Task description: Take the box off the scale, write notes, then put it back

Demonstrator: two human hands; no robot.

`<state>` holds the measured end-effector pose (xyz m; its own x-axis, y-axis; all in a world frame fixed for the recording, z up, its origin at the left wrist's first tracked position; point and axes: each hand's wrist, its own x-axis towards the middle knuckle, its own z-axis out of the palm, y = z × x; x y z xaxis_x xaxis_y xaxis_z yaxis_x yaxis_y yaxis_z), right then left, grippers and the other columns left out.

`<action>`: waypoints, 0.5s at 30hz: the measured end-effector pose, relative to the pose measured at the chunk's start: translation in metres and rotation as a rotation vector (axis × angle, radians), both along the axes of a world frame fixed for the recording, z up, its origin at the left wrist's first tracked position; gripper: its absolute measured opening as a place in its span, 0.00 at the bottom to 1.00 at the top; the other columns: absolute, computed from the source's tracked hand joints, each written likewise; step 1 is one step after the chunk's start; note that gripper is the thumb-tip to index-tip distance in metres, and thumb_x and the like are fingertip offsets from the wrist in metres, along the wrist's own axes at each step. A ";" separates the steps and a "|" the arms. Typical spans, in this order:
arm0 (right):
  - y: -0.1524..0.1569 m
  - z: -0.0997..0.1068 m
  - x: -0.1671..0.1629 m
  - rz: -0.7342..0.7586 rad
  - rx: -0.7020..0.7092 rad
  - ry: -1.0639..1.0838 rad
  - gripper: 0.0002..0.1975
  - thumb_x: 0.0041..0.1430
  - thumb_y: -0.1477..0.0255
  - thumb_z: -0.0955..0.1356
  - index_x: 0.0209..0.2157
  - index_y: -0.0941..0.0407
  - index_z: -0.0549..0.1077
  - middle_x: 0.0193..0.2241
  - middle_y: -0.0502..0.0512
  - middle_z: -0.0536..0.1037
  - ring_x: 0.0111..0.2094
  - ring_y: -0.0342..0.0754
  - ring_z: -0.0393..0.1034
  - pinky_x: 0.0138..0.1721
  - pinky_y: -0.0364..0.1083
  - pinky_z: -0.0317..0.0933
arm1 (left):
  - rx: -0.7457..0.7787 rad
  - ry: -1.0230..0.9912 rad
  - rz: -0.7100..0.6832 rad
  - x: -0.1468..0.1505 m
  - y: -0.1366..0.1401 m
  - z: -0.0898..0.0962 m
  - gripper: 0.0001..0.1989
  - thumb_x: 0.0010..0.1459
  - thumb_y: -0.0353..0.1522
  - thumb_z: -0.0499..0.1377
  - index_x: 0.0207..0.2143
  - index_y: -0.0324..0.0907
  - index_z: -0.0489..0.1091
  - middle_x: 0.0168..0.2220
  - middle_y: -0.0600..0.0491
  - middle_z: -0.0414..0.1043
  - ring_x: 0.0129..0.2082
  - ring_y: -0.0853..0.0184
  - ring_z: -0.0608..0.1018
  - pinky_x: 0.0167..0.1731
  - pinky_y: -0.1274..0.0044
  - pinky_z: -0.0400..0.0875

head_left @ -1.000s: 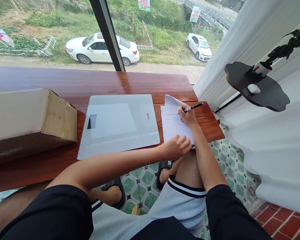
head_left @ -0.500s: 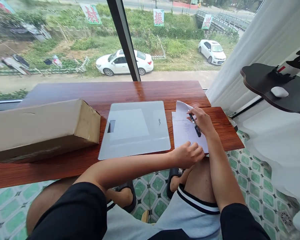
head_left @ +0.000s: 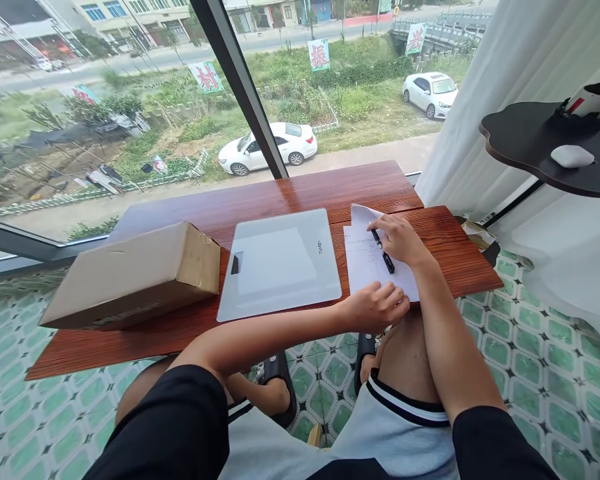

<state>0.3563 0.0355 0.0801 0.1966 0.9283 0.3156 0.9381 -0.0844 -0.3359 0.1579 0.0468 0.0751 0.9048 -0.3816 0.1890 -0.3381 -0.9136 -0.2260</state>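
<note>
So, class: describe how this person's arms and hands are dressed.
Both arms are bare from the short black sleeves down. The left hand and right hand wear no gloves; no rings, watch or markings show.

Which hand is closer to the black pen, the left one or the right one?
Right. The right hand lies on the black pen on the paper. The left hand rests apart from it, at the paper's near edge.
</note>
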 end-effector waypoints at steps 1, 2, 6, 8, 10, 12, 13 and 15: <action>0.001 0.000 -0.001 -0.013 -0.020 0.011 0.23 0.54 0.86 0.59 0.44 0.51 0.76 0.48 0.54 0.75 0.53 0.53 0.66 0.55 0.53 0.57 | 0.008 -0.008 -0.006 0.000 0.000 0.000 0.16 0.65 0.29 0.44 0.49 0.34 0.65 0.40 0.43 0.71 0.37 0.63 0.71 0.31 0.72 0.61; 0.001 -0.001 -0.002 -0.027 -0.042 0.025 0.23 0.55 0.85 0.60 0.44 0.51 0.76 0.48 0.54 0.75 0.53 0.53 0.66 0.54 0.54 0.56 | 0.015 -0.019 -0.012 -0.001 0.000 0.000 0.16 0.65 0.29 0.44 0.50 0.34 0.65 0.40 0.43 0.71 0.37 0.62 0.72 0.31 0.72 0.61; 0.003 -0.001 -0.005 -0.064 -0.089 0.078 0.18 0.59 0.80 0.61 0.43 0.50 0.77 0.48 0.54 0.74 0.54 0.55 0.65 0.55 0.56 0.54 | 0.056 -0.044 -0.019 -0.006 0.001 0.003 0.17 0.65 0.30 0.45 0.52 0.34 0.64 0.43 0.41 0.71 0.38 0.62 0.73 0.32 0.72 0.62; 0.003 0.000 -0.007 -0.081 -0.067 0.063 0.15 0.61 0.76 0.62 0.43 0.51 0.77 0.48 0.55 0.74 0.53 0.55 0.66 0.54 0.55 0.54 | 0.078 -0.047 -0.024 -0.012 0.002 0.007 0.17 0.65 0.30 0.46 0.52 0.35 0.65 0.46 0.40 0.71 0.39 0.63 0.73 0.32 0.73 0.63; 0.002 0.002 -0.011 -0.093 -0.025 0.025 0.12 0.65 0.72 0.62 0.43 0.53 0.76 0.47 0.56 0.75 0.51 0.55 0.67 0.51 0.54 0.55 | 0.086 -0.065 -0.036 -0.020 0.003 0.012 0.17 0.64 0.30 0.47 0.52 0.35 0.66 0.47 0.40 0.72 0.39 0.63 0.74 0.31 0.73 0.63; 0.002 0.006 -0.018 -0.103 0.028 -0.021 0.12 0.68 0.68 0.61 0.41 0.55 0.75 0.44 0.57 0.75 0.48 0.54 0.68 0.49 0.52 0.55 | 0.087 -0.085 -0.040 -0.030 0.005 0.018 0.16 0.64 0.30 0.48 0.51 0.36 0.66 0.45 0.41 0.73 0.39 0.64 0.74 0.30 0.74 0.64; 0.003 0.008 -0.022 -0.106 0.056 -0.046 0.12 0.69 0.67 0.61 0.39 0.55 0.75 0.42 0.57 0.76 0.47 0.54 0.68 0.47 0.52 0.54 | 0.089 -0.096 -0.035 -0.035 0.006 0.021 0.16 0.64 0.30 0.48 0.51 0.36 0.67 0.44 0.42 0.73 0.38 0.64 0.74 0.30 0.74 0.64; 0.004 0.013 -0.033 -0.100 0.101 -0.102 0.14 0.70 0.67 0.60 0.36 0.56 0.73 0.38 0.56 0.76 0.44 0.53 0.67 0.46 0.52 0.53 | 0.098 -0.121 -0.011 -0.047 0.010 0.026 0.15 0.64 0.30 0.49 0.49 0.36 0.67 0.42 0.43 0.73 0.36 0.65 0.74 0.29 0.74 0.64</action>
<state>0.3235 0.0397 0.0936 0.2485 0.8682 0.4295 0.9564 -0.1497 -0.2507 0.1104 0.0564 0.1016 0.8734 -0.4132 0.2578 -0.3126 -0.8815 -0.3540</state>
